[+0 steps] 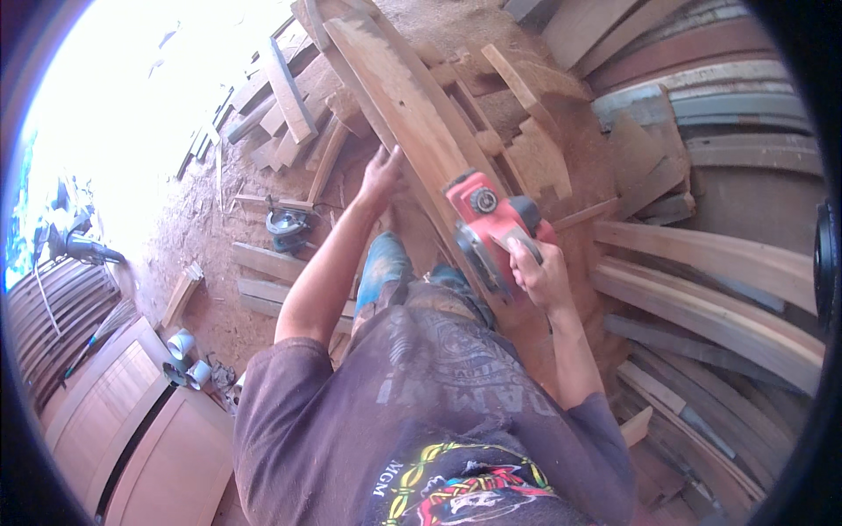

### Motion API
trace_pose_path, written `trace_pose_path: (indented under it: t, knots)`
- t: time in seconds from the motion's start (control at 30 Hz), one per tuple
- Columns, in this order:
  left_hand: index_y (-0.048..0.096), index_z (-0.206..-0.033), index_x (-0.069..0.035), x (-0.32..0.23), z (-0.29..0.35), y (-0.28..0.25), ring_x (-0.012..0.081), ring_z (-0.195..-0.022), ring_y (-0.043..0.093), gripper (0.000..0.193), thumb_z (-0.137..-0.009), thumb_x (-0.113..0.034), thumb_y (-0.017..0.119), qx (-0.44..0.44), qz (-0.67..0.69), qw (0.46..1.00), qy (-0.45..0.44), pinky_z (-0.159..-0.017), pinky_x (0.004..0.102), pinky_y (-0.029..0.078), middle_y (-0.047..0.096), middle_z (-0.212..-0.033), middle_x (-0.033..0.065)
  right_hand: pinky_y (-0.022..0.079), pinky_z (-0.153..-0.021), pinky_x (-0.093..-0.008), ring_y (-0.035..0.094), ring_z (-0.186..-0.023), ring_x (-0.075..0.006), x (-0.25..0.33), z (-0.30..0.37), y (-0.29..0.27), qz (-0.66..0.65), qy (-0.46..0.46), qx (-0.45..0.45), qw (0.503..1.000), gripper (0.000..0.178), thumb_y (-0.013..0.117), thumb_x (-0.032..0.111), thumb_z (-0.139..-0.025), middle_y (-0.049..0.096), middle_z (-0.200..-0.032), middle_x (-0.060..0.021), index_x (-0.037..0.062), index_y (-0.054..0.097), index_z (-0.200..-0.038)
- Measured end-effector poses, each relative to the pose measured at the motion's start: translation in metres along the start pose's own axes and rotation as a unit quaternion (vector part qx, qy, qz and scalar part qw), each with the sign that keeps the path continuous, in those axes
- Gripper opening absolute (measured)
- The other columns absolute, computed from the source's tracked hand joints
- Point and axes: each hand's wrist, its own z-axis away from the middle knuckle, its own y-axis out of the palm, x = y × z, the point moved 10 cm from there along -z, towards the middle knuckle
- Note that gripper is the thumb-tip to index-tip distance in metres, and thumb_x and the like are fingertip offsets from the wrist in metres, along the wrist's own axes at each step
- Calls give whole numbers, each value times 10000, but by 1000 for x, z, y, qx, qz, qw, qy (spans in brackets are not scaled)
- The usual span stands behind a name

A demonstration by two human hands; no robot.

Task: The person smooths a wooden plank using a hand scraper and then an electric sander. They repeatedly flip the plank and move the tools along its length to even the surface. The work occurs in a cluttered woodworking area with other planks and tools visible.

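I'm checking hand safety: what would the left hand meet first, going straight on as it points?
Probably the long brown wooden board, whose left edge the left hand seems to touch, though depth is unclear.

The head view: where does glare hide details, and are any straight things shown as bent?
In the head view, the upper left is washed out white; toward the right rim, the pale boards look bowed; the red power planer escapes the glare.

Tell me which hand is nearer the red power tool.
Right. The right hand grips the red power tool; the left hand is apart from it, off to its left, at the left edge of the long board.
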Motion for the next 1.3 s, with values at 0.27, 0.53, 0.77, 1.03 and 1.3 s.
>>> trace_pose_path:
  t: [0.27,0.53,0.77,1.03,1.3]
  knots:
    - [317,-1650,-45,10,-1,-3,253,-1407,533,652,-1100,-284,572,-13,-52,995,87,-1146,376,434,551,-1543,197,405,-525,-295,552,-574,-105,159,-166,73,-5,-140,40,989,429,631,438,-1017,577,-662,-13,76,681,-792]
    - [273,-1659,-1,2,3,3,295,-1464,502,758,-1064,-315,622,-10,-57,998,36,-1193,373,397,505,-1587,239,396,-442,-293,459,-470,-86,321,-394,167,-15,-120,92,988,489,591,505,-1019,513,-607,33,62,757,-895]
    - [326,-1651,-37,2,-3,-11,302,-1415,545,733,-1056,-329,638,-34,-87,992,81,-1169,384,419,569,-1535,212,391,-434,-287,458,-446,-87,291,-320,158,-58,-120,160,978,488,626,538,-992,497,-597,32,68,685,-875]
    - [291,-1658,-23,2,-3,-3,284,-1463,476,708,-1083,-297,599,-9,-57,992,109,-1204,377,375,517,-1574,203,375,-516,-266,498,-579,-42,38,-48,25,-55,43,44,997,407,603,386,-1045,543,-666,58,94,634,-763]
    - [218,-1663,20,5,-1,0,371,-1492,463,780,-1072,-330,589,2,-88,990,106,-1222,416,355,464,-1602,292,369,-489,-264,496,-539,-50,89,-113,41,-34,0,21,999,419,613,368,-1036,540,-624,49,81,604,-731]
